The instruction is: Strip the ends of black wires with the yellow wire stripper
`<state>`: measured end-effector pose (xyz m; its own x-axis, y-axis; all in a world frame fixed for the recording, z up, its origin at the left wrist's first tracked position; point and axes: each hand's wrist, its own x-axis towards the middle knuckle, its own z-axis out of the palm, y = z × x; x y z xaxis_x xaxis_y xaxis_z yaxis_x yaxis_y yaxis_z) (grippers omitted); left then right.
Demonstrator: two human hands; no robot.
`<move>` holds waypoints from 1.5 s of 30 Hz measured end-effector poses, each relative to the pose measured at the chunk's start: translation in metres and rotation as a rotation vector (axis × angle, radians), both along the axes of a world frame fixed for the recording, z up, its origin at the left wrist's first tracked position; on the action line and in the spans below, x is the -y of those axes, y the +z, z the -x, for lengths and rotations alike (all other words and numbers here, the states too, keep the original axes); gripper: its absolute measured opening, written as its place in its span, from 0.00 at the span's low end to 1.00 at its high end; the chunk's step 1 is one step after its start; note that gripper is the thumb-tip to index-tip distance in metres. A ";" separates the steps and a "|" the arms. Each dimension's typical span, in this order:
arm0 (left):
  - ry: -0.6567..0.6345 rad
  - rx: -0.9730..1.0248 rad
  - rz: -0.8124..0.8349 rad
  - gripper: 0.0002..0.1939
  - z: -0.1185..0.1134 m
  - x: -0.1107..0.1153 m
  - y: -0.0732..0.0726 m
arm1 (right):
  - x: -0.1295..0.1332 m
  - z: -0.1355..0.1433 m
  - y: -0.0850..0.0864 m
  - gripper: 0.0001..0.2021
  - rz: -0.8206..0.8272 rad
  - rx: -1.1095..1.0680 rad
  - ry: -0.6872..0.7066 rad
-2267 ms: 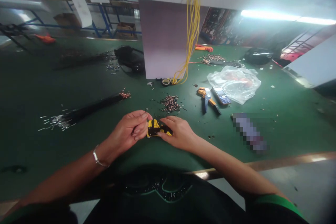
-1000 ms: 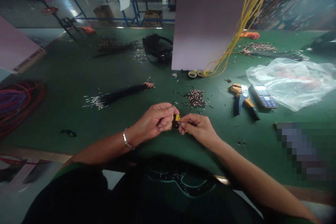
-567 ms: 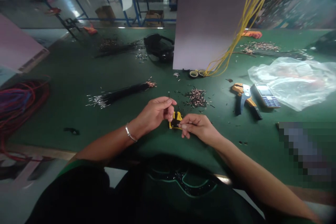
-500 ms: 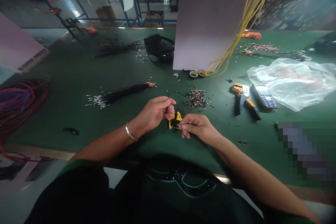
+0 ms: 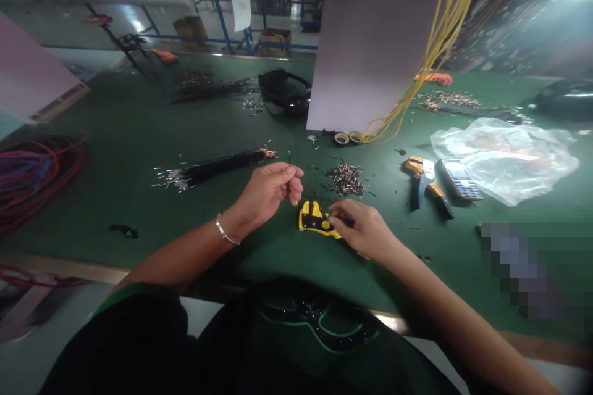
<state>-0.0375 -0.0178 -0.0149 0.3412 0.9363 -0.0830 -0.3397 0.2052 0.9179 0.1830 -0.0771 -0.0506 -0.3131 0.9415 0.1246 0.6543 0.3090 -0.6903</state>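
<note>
Yellow stripper (image 5: 317, 223) on bench (image 5: 106, 197) — right hand (image 5: 361, 222) over rear, grip state cannot be told. Left hand (image 5: 274, 188) pinches black wire (image 5: 290, 158), tip up, clear of stripper: apparently pending. Bundle (image 5: 217, 165): bare copper at right ends, apparently done. Pile (image 5: 345, 179): finished or scrap unclear.

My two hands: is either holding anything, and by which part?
The left hand pinches a thin dark piece below its raised tip. The right hand lies over the rear of the yellow tool; a grip cannot be told.
</note>
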 end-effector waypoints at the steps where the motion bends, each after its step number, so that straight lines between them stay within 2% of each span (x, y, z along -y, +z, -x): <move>1: 0.004 -0.004 -0.004 0.07 0.000 0.000 0.001 | 0.002 0.000 0.000 0.12 -0.057 0.115 0.009; 5: 0.008 -0.002 -0.002 0.07 0.000 0.001 0.004 | 0.010 0.000 -0.005 0.21 -0.132 0.420 0.053; 7: 0.014 0.005 0.002 0.06 -0.001 0.001 0.005 | 0.010 -0.002 -0.011 0.19 -0.133 0.445 0.085; 10: 0.029 0.011 0.001 0.06 0.000 0.001 0.006 | 0.005 -0.007 -0.019 0.14 -0.095 0.349 0.069; 13: 0.041 0.012 -0.009 0.06 0.002 -0.001 0.007 | 0.000 -0.015 -0.020 0.14 0.030 0.099 -0.023; 16: 0.067 0.010 -0.028 0.06 0.005 -0.003 0.007 | -0.001 -0.020 -0.013 0.17 0.319 -0.295 -0.127; 20: 0.085 -0.002 -0.030 0.06 0.007 -0.006 0.007 | 0.004 -0.018 0.005 0.17 0.701 -0.764 -0.087; 23: 0.083 -0.009 -0.020 0.06 0.006 -0.006 0.005 | 0.008 -0.014 0.011 0.16 0.798 -0.953 -0.063; 27: 0.090 -0.007 0.013 0.06 0.003 -0.005 0.004 | 0.011 -0.013 0.007 0.21 0.782 -1.107 0.036; 30: 0.102 0.001 0.035 0.05 0.003 -0.005 0.006 | 0.012 -0.012 0.004 0.26 0.746 -1.135 0.122; 33: 0.091 0.024 0.068 0.05 0.006 -0.006 0.009 | 0.015 -0.007 0.005 0.30 0.787 -1.096 0.125; 37: 0.064 0.064 0.102 0.06 0.009 -0.007 0.009 | 0.019 0.001 0.004 0.29 0.817 -1.072 0.053; 45: 0.068 0.152 0.175 0.05 0.013 -0.011 0.009 | 0.022 -0.001 0.011 0.25 0.653 -0.836 0.170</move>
<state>-0.0505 -0.0070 -0.0064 0.2986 0.9335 -0.1985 -0.4899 0.3284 0.8076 0.1838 -0.0994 -0.0396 -0.4949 0.8556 -0.1516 -0.1186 -0.2393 -0.9637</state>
